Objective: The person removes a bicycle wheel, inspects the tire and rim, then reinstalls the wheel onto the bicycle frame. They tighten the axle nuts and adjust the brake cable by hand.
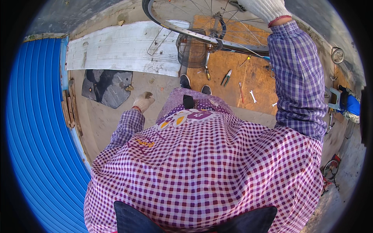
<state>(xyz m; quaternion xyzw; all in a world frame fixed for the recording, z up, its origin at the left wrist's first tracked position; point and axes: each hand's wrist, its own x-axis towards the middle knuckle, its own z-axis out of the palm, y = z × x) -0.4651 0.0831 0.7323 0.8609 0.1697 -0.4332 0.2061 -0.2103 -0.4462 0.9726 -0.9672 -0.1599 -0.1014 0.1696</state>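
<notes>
- Printed in yellow on purple-and-white checked cloth garment (202,159): marks too small to read.
- Gloved in white knit with red cuff: left hand (143,102), fingers bunched narrow, grip unclear.
- Gloved alike: right hand (266,8), far right, fingers partly cut off; cannot tell grip.
- Just left of right hand: round, spoked, pale-rimmed bicycle wheel (210,39).

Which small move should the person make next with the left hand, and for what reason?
I would probably raise the left hand toward the bicycle wheel to help steady it. The right hand is already up beside the wheel, while the left hangs low, well apart from it, with no tool visible in it.
</notes>
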